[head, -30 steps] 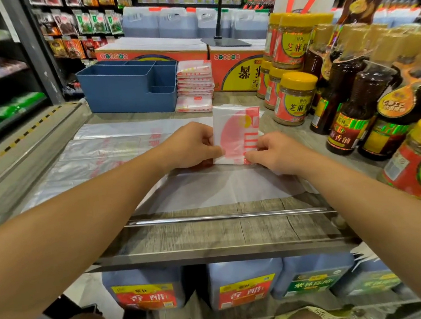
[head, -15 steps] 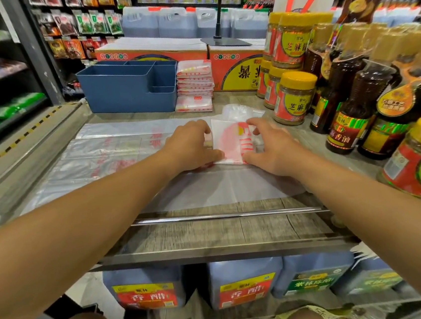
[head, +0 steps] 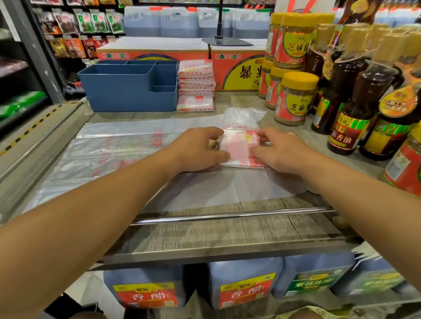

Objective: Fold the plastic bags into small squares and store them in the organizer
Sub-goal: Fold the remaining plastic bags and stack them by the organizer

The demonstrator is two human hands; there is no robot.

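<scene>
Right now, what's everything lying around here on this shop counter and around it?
bag being folded: one, white with red print, between both hands, centre of counter
flat bags: several, clear with red print, spread over the counter, left
folded bag stack: one pile, white and red, right of the organizer
organizer: one, blue, several compartments, back of counter
sesame jars: several, yellow lids, red labels, right
oil bottles: several, dark brown, far right
cartons: two, orange, behind the stack
jugs: several, dark, red and green labels, shelf below
counter: one, grey wood grain, metal rail
left hand: pinches the bag's left edge
right hand: fingers hold the bag's right edge
</scene>
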